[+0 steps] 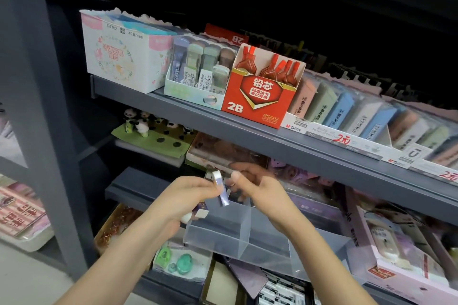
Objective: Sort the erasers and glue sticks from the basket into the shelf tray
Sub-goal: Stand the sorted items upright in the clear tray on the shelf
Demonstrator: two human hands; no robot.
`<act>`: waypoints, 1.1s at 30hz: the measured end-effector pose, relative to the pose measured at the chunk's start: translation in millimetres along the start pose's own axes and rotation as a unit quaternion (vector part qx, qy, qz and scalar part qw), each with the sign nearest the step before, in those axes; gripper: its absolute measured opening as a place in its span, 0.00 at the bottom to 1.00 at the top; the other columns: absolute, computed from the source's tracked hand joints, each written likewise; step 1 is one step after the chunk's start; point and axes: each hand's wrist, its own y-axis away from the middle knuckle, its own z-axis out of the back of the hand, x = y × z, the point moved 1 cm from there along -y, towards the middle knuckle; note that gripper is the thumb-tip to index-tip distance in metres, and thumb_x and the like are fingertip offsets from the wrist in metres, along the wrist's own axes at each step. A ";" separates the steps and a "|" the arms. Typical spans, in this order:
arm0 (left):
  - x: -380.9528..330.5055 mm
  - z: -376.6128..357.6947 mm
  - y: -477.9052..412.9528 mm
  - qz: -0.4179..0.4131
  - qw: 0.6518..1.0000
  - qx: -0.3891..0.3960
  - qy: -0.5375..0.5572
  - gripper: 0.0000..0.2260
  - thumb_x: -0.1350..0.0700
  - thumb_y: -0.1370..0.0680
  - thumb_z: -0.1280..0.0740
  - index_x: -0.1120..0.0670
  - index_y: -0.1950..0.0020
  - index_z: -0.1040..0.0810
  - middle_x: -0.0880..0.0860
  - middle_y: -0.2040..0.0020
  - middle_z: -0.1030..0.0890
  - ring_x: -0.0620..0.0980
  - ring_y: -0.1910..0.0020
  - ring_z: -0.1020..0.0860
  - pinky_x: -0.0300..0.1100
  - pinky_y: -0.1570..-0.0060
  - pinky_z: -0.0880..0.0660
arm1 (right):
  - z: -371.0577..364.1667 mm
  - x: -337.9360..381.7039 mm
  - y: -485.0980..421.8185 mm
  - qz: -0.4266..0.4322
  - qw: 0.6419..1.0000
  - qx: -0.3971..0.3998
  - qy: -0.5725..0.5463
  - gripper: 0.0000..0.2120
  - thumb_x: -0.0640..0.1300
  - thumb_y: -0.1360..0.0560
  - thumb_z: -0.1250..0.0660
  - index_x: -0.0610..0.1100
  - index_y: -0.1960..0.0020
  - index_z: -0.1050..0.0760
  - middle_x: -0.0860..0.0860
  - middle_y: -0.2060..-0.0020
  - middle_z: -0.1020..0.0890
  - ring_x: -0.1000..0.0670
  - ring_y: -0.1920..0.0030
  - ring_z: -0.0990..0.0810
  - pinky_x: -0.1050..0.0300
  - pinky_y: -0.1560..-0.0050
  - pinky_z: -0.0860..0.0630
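The left hand (pixel 183 203) pinches a purple-sleeved eraser (pixel 221 189) upright in its fingers, with more white erasers (pixel 195 215) tucked in the palm, just above the clear plastic tray (pixel 218 233). Just beside the eraser, the right hand (pixel 260 190) has loosely bent fingers and holds nothing visible.

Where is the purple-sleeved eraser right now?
Head view, centre: the eraser is pinched by the left hand, just above the clear tray, right hand close beside it.

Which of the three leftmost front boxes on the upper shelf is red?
The box marked 2B, rightmost of the three; the flowered box and the box of small cases beside it are pale.
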 end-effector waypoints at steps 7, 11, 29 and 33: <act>-2.3 -7.8 3.4 -0.043 0.993 0.063 -0.094 0.06 0.52 0.28 0.27 0.55 0.58 0.17 0.50 0.61 0.19 0.42 0.62 0.23 0.27 0.67 0.31 | 0.1 0.6 20.1 0.021 0.998 0.049 0.023 0.10 0.39 0.22 0.36 0.49 0.44 0.23 0.51 0.62 0.18 0.52 0.65 0.23 0.61 0.60 0.25; 0.9 -14.1 5.6 -0.041 0.989 0.066 -0.126 0.08 0.49 0.28 0.27 0.54 0.57 0.17 0.53 0.60 0.19 0.45 0.63 0.24 0.33 0.65 0.32 | 17.7 4.5 23.5 -0.007 0.998 0.068 -0.013 0.06 0.33 0.25 0.34 0.42 0.53 0.20 0.46 0.64 0.18 0.52 0.68 0.23 0.61 0.61 0.24; 7.3 0.9 -10.6 0.165 0.937 -0.055 0.303 0.06 0.67 0.22 0.42 0.66 0.56 0.27 0.61 0.64 0.26 0.52 0.71 0.29 0.33 0.84 0.35 | 5.9 -37.7 -55.5 -0.047 0.856 -0.116 0.502 0.09 0.50 0.28 0.30 0.56 0.47 0.20 0.53 0.46 0.18 0.49 0.45 0.23 0.59 0.47 0.29; 8.5 0.0 -11.0 0.137 0.959 -0.041 0.246 0.06 0.65 0.22 0.37 0.67 0.56 0.25 0.61 0.62 0.23 0.47 0.73 0.29 0.32 0.82 0.34 | 4.5 -41.3 -57.8 -0.042 0.856 -0.140 0.496 0.08 0.51 0.28 0.30 0.56 0.49 0.19 0.52 0.49 0.17 0.48 0.46 0.22 0.59 0.49 0.30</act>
